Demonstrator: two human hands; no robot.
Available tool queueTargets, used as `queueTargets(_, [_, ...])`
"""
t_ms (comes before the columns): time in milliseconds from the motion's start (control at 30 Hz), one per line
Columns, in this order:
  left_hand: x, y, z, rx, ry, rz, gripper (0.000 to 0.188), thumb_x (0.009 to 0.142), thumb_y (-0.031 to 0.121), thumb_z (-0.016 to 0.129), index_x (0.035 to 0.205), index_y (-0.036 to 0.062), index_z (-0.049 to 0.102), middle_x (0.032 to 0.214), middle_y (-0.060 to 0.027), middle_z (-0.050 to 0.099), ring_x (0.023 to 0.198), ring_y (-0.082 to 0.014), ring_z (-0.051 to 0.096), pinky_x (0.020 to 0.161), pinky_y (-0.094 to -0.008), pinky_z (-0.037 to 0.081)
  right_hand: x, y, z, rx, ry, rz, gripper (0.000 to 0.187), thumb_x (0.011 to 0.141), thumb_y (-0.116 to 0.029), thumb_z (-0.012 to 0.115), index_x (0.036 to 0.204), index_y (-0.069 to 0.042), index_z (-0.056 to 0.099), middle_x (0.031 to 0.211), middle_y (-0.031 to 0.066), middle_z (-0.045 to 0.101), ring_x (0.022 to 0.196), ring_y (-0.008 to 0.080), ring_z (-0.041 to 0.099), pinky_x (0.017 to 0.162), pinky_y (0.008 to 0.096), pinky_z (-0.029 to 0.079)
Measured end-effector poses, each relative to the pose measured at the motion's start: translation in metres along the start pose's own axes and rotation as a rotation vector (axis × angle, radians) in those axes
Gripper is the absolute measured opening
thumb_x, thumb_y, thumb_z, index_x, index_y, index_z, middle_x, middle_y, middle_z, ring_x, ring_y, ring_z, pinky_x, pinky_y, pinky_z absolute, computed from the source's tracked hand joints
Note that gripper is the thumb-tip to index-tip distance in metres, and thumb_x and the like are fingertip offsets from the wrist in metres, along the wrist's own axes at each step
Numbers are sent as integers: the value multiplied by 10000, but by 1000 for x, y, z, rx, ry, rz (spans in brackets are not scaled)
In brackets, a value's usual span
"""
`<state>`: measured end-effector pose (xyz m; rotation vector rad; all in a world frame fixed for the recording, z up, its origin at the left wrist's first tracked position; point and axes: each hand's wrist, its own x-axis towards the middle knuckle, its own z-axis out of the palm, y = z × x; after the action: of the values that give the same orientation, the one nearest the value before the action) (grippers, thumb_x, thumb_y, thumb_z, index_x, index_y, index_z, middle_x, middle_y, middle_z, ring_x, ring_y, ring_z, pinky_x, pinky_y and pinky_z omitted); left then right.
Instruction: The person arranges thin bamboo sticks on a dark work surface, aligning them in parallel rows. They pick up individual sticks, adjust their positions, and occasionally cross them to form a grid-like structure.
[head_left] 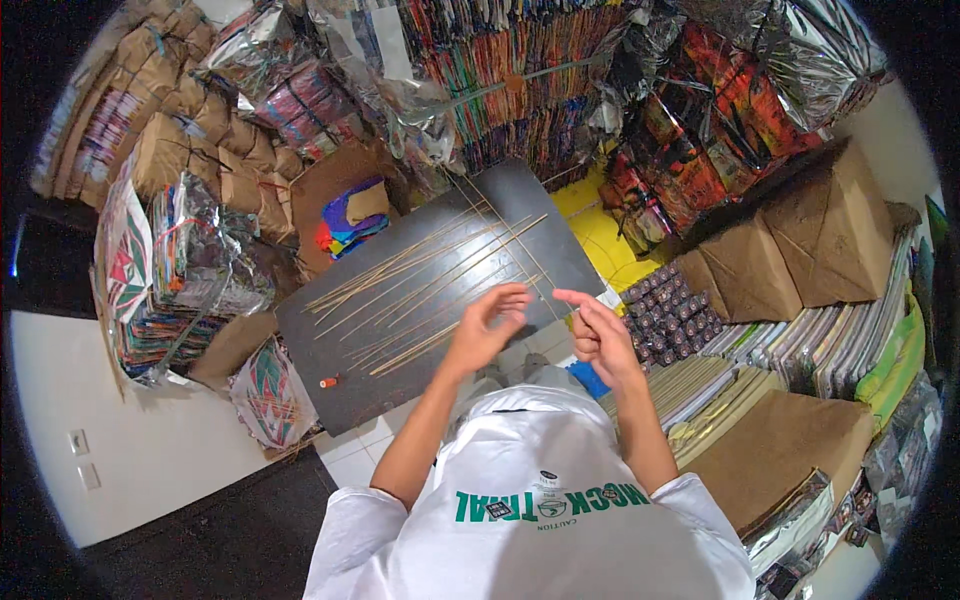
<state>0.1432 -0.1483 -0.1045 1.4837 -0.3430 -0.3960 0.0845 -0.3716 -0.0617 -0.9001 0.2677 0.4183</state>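
Over the near right part of a dark table (pixel 330 345) I hold both hands up, a short gap apart. My left hand (pixel 485 328) is curved, thumb and fingertips apart, and nothing shows in it. My right hand (pixel 603 338) has its index finger stretched toward the left one, the other fingers curled in; what they hold, if anything, is too small to make out. Thin crossed sticks (pixel 512 253) run from the table's far edge toward the space between my hands. Several slender bamboo sticks (pixel 425 290) lie slantwise across the tabletop.
A small red-orange spool (pixel 328 382) sits at the table's left corner. An open carton (pixel 340 205) with colourful material stands beyond the left edge. Stacked paper bundles (pixel 515 80) line the back. Brown wrapped packages (pixel 830 230) and a pile of dark small packs (pixel 665 315) crowd the right.
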Motion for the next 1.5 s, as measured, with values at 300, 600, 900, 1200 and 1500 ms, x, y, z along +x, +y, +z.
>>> queueTargets(300, [-19,27,46,-62,-222,-277,244,982,206,634,1132,17,668,1009,-31,696,925,-96,601,821,-278,489,1,-19,21,214,23,-336,433,1077,-241,408,1446,-15,419,679,-65,257,522,32,242,464,208,222])
queueTargets(600, [-91,11,-21,172,102,-296,179,964,194,653,954,23,707,849,21,687,754,-44,547,677,-234,450,-6,-33,-15,100,210,-395,407,1078,-232,422,1418,-12,461,681,-69,266,535,28,251,483,204,241])
queueTargets(900, [-196,28,-63,11,542,-424,167,936,227,687,855,84,666,730,68,583,602,-16,419,522,-207,323,11,-51,-57,-37,314,-436,398,1066,-237,465,1389,-8,495,680,-75,269,550,25,252,475,200,242])
queueTargets(1200, [-267,34,-70,-61,1122,-337,95,965,187,652,926,100,650,666,98,495,478,12,336,415,-189,229,45,-37,-64,-143,141,-362,352,1054,-237,509,1306,7,543,761,-8,509,731,121,558,715,278,503])
queueTargets(1500, [-318,36,-111,-36,1370,-270,106,959,167,667,974,63,683,742,75,591,461,26,349,404,-186,239,71,-12,-7,-262,171,-290,261,1015,-200,595,1192,-16,647,923,35,692,783,111,656,696,263,548])
